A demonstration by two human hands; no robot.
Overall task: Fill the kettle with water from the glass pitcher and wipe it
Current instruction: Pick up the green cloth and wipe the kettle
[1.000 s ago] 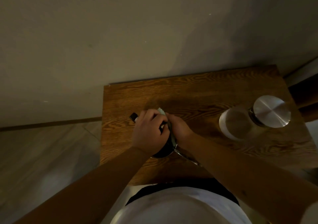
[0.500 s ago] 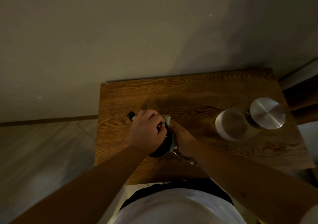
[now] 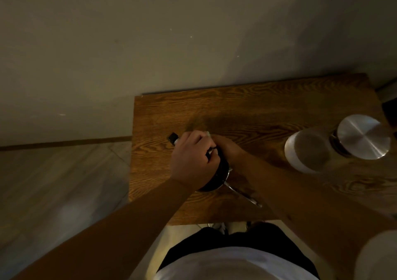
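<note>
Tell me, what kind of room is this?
Probably a room in a home, perhaps a kitchen corner: a small wooden table against a plain wall, a tiled floor, and a kettle and glass pitcher on the table.

No text, label, brand, number or sign could be read anywhere in the dim view. The kettle (image 3: 217,172), mostly covered by the hands, showed no marking; the glass pitcher (image 3: 309,153) and its brushed metal lid (image 3: 363,136) were plain, and the wooden tabletop (image 3: 257,107) carried only its grain.
</note>
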